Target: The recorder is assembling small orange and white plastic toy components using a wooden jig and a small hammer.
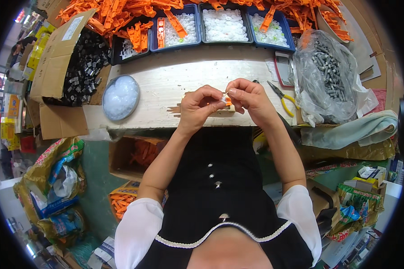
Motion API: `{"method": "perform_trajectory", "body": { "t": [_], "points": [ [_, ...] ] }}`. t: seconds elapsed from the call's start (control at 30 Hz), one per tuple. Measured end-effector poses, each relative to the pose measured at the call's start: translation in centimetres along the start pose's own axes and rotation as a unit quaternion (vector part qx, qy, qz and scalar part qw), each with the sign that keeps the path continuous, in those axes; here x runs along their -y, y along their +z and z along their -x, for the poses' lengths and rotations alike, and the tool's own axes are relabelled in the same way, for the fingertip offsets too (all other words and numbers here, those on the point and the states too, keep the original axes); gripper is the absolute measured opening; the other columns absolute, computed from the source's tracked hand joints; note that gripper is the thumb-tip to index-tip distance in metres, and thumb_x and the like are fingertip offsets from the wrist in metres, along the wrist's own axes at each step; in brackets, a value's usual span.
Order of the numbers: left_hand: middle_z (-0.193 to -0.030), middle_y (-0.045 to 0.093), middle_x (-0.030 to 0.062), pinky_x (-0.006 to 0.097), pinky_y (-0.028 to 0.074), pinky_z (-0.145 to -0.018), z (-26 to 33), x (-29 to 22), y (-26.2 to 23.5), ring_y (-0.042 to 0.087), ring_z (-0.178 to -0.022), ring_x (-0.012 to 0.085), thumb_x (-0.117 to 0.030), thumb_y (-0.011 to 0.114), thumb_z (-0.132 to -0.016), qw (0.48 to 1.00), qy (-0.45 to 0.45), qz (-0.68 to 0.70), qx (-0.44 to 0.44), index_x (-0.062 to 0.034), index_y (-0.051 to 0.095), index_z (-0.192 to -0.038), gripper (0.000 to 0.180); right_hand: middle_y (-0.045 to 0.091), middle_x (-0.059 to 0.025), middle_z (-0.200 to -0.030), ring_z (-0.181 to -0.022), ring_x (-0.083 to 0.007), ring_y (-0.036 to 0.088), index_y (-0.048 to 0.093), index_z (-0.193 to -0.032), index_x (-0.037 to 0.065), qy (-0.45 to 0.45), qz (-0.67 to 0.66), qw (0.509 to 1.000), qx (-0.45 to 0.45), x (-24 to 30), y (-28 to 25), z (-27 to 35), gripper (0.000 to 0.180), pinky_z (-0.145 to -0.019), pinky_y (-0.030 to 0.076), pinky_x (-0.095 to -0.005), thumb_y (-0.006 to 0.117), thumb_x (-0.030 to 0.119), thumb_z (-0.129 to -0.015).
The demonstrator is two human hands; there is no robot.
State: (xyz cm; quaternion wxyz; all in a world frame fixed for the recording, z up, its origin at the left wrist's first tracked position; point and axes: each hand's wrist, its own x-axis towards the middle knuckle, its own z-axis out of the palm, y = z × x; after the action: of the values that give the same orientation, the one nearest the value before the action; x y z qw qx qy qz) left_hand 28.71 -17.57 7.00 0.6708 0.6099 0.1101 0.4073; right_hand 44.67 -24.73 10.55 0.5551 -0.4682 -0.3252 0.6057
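Both hands meet over the near edge of the table. Between thumb and forefinger, my left hand (198, 107) pinches a small white plastic piece (223, 99). My right hand (252, 99) is closed at the fingertips on something thin and pale, close to the white piece; its kind is too small to tell. Just behind the fingertips shows an orange plastic part (229, 102), partly hidden by the hands. A brown worn patch (174, 109) marks the tabletop beside my left hand.
Blue bins (197, 28) of white parts line the back under heaped orange parts (116, 18). At left are a carton of black pieces (83, 67) and a round tub (121, 97). Pliers (283, 97) and a bag of grey metal parts (328, 67) lie right.
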Motion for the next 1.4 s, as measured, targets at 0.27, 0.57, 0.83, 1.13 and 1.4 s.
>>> {"method": "perform_trajectory", "body": {
  "t": [0.27, 0.57, 0.83, 1.13, 1.4],
  "points": [
    [-0.085, 0.058, 0.0072, 0.024, 0.048, -0.074, 0.2, -0.4, -0.3, 0.056, -0.082, 0.0137, 0.010, 0.063, -0.072, 1.000, 0.001, -0.005, 0.010, -0.0006, 0.058, -0.086, 0.018, 0.051, 0.0032, -0.067, -0.052, -0.0033, 0.042, 0.057, -0.085, 0.004, -0.006, 0.036, 0.999, 0.023, 0.3, -0.2, -0.2, 0.014, -0.047, 0.033, -0.0176, 0.058, 0.018, -0.084],
    [-0.087, 0.058, 0.0086, 0.024, 0.049, -0.072, 0.6, -0.7, -1.4, 0.057, -0.081, 0.0147, 0.011, 0.062, -0.073, 0.997, 0.019, -0.070, 0.033, 0.0016, 0.059, -0.088, 0.018, 0.052, 0.0030, -0.069, -0.056, -0.0031, 0.043, 0.058, -0.087, 0.003, 0.022, 0.111, 0.990, 0.081, 0.5, 0.2, -0.7, 0.014, -0.049, 0.033, -0.0174, 0.056, 0.016, -0.085],
    [-0.087, 0.058, 0.0101, 0.024, 0.051, -0.072, 1.4, 0.1, -1.6, 0.059, -0.079, 0.0156, 0.012, 0.057, -0.076, 0.989, 0.039, -0.139, -0.014, 0.0037, 0.058, -0.089, 0.016, 0.055, -0.0027, -0.073, -0.061, -0.0092, 0.050, 0.059, -0.089, 0.000, -0.206, 0.385, 0.899, -0.014, -1.2, 2.0, -0.6, 0.010, -0.056, 0.040, -0.0228, 0.056, 0.007, -0.083],
    [-0.089, 0.058, 0.0093, 0.023, 0.050, -0.071, 1.4, 0.8, -1.6, 0.057, -0.080, 0.0140, 0.011, 0.056, -0.077, 0.986, 0.063, -0.141, -0.071, 0.0036, 0.058, -0.090, 0.016, 0.056, -0.0082, -0.073, -0.063, -0.0239, 0.057, 0.059, -0.082, 0.002, -0.364, 0.498, 0.783, -0.078, -1.7, 2.8, -0.1, 0.009, -0.053, 0.045, -0.0311, 0.061, 0.002, -0.074],
    [-0.090, 0.061, 0.0045, 0.026, 0.043, -0.072, 1.5, 1.1, -3.5, 0.055, -0.085, 0.0158, 0.000, 0.066, -0.072, 0.921, 0.107, -0.367, -0.081, -0.0032, 0.063, -0.082, 0.011, 0.056, -0.0080, -0.074, -0.064, -0.0238, 0.057, 0.057, -0.082, 0.003, -0.337, 0.629, 0.699, -0.041, -2.8, 1.4, -1.1, 0.010, -0.054, 0.045, -0.0311, 0.062, 0.003, -0.073]
  ]
}}
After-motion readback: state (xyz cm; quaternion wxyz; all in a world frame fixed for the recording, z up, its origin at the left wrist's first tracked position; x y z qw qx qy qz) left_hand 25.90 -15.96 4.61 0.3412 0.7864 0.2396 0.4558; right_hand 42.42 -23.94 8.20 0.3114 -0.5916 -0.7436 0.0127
